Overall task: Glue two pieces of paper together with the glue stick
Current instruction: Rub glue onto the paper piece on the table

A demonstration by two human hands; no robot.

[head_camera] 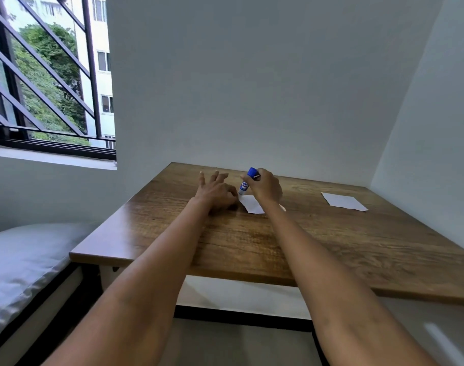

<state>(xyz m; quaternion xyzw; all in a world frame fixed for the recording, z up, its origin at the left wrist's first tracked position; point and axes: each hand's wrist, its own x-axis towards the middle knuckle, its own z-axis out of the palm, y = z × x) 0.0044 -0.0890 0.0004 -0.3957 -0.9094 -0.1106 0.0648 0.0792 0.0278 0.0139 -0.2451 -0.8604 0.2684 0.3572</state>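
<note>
A small white paper (252, 204) lies near the middle of the wooden table (278, 249). My right hand (265, 186) grips a glue stick (246, 183) with a blue end up and a white label, its lower tip touching the paper's far left corner. My left hand (215, 191) rests on the table just left of that paper, fingers spread, thumb side at the paper's edge. A second white paper (343, 201) lies flat to the far right, apart from both hands. My right forearm hides part of the first paper.
The table stands in a corner, with a wall behind it and one at its right. A bed with a grey cover (19, 260) lies left of the table. A barred window (46, 75) is at the upper left.
</note>
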